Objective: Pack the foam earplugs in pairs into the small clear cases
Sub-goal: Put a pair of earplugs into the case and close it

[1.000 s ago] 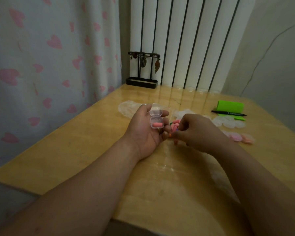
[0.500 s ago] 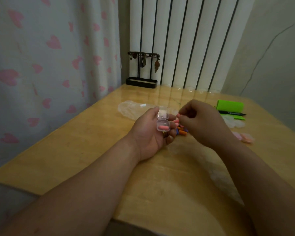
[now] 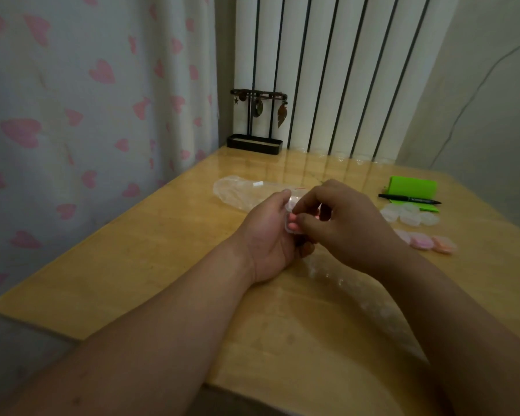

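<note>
Case: a small clear plastic hinged case (image 3: 289,219) sits at the centre of the frame, held above the counter; pink foam earplugs (image 3: 293,226) show through its lower half, though how many cannot be told. Its upper part is mostly hidden by fingers.
Left hand: the left hand (image 3: 267,235), palm turned towards the right, cradles the case, its grip curled round it with the thumb up along the case's top edge.
Right hand: the right hand (image 3: 339,223) comes in from the right, its grip pinched together with thumb and forefinger tips pressing on the front of the case; whether it also holds an earplug cannot be told.
Counter: a glossy yellow wooden counter (image 3: 150,265) lies under both hands.
Empty cases: a cluster of clear small cases (image 3: 409,214) lies at right of centre, well apart from the hands.
Filled cases: cases with pink and orange contents (image 3: 430,243) lie just below that cluster.
Bag: a crumpled clear plastic bag (image 3: 240,192) lies just behind the left hand.
Far right: a black pen (image 3: 409,199) rests across a bright green pad (image 3: 412,187).
</note>
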Demonstrator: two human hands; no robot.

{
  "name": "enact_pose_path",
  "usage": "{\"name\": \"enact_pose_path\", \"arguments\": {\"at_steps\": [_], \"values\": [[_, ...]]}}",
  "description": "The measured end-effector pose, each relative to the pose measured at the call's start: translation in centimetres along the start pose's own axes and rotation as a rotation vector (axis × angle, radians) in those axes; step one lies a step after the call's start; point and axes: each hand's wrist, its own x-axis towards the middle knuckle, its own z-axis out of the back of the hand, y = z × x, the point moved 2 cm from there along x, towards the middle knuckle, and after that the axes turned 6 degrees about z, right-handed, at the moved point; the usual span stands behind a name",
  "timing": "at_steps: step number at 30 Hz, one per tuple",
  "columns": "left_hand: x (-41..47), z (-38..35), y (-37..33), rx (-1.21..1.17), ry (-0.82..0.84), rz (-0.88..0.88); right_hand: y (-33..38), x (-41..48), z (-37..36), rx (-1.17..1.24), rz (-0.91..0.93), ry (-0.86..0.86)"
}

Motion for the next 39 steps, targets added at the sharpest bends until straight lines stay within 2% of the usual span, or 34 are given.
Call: {"name": "enact_pose_path", "arguments": {"at_steps": [5,9,12,18,22,28,32,39], "values": [[-0.1,-0.2,-0.1,0.003,-0.010,0.011,-0.7,0.1,0.6,0.007,-0.004,-0.113],[0.2,0.2,-0.1,-0.006,-0.022,0.020,-2.0,0.6,0.7,0.054,-0.124,-0.200],[0.1,-0.1,-0.1,0.007,-0.009,0.037,-2.8,0.6,0.2,0.101,-0.182,-0.151],[0.1,-0.1,0.0,-0.036,0.036,0.047,-2.0,0.5,0.0,0.213,-0.122,-0.060],[0.3,0.3,0.0,-0.118,0.041,0.042,-1.3,0.3,0.1,0.154,-0.029,-0.076],[-0.5,-0.3,-0.3,-0.206,0.105,0.043,-0.3,-0.2,-0.8,-0.014,0.079,0.064],[-0.2,0.1,-0.3,-0.155,0.098,0.041,-0.3,-0.1,-0.6,0.015,0.032,0.053],[0.6,0.2,0.3,0.026,0.039,-0.081,-1.7,-0.1,-0.2,0.036,-0.027,0.056]]}}
